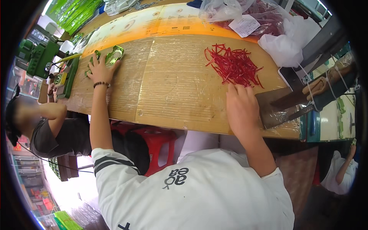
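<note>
My left hand lies on the cardboard-covered table at the left, fingers spread, over shiny green curved pieces. Its thumb and fingertips are at the pieces; the hand covers part of them. At the right, a loose pile of thin red strips rests on the cardboard. My right hand is at the near edge of that pile, its fingers bent together and pointing down. The fingertips are turned away from view, so what they pinch, if anything, stays hidden.
A green machine stands at the left, beside a seated person in a dark shirt. Clear bags of red material and a white bag lie at the far right. A dark metal tool on a post borders my right hand.
</note>
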